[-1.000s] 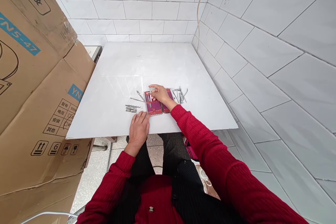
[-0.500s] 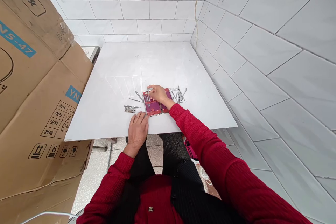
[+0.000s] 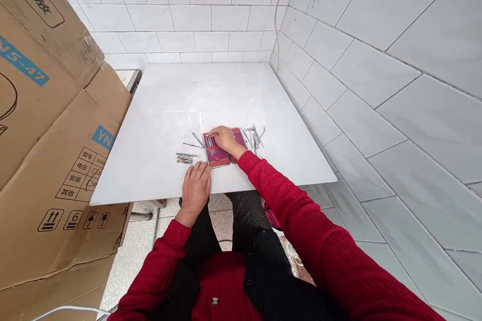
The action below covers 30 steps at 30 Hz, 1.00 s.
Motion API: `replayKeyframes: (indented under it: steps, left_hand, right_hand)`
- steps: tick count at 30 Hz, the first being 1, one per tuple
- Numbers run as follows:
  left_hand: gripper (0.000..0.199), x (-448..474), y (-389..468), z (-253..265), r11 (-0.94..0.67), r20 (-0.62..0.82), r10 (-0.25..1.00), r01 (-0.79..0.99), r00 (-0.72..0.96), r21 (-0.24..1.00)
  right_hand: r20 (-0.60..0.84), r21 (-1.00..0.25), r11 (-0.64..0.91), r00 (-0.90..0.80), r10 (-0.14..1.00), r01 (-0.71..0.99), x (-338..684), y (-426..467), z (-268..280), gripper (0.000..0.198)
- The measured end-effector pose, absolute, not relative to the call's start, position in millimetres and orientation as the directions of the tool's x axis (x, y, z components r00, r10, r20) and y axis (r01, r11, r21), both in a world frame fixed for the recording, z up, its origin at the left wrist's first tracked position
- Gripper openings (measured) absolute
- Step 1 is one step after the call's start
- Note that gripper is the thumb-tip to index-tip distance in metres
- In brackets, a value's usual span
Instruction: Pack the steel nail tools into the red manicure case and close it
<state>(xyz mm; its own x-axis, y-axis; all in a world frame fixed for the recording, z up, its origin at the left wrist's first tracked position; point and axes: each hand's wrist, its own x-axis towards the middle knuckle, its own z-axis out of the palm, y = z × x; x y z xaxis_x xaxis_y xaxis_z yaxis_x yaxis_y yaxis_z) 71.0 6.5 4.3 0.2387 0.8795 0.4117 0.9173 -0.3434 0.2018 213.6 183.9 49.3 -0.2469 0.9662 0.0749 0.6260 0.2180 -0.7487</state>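
Lowered slightly, the right hand [image 3: 223, 138] bends over the case [image 3: 219, 162], grip unclear; slim tools [image 3: 210, 145] look light, best held mid-shaft.

Sleeves: long, deep-red crinkled-cloth sleeves [image 3: 293, 205]
Front: red cloth top [image 3: 226, 281], small shiny button [image 3: 215, 301]
Vest: black, finely striped open vest [image 3: 278, 286]
Legs: dark grey speckled trousers [image 3: 245, 215]

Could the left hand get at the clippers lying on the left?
Probably yes: the left hand rests on the table, the clippers lie close by, and nothing visible stands between them.
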Motion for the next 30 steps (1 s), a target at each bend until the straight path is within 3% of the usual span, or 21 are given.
replayKeyframes:
  steps: [16, 26, 30]
  left_hand:
    - [0.039, 71.0, 6.5, 5.3, -0.347, 0.418, 0.875, 0.919, 0.245, 0.186]
    - [0.040, 71.0, 7.2, 3.4, -0.340, 0.415, 0.881, 0.915, 0.229, 0.217]
    - [0.040, 71.4, 6.9, 4.0, -0.338, 0.410, 0.882, 0.918, 0.231, 0.209]
  right_hand:
    - [0.093, -0.509, 0.294, -0.288, 0.953, 0.809, 211.4, 165.4, 53.2, 0.049]
    - [0.104, -0.453, 0.319, -0.306, 0.946, 0.832, 212.5, 160.9, 50.0, 0.048]
    - [0.138, -0.495, 0.326, -0.297, 0.945, 0.806, 215.3, 164.3, 45.7, 0.041]
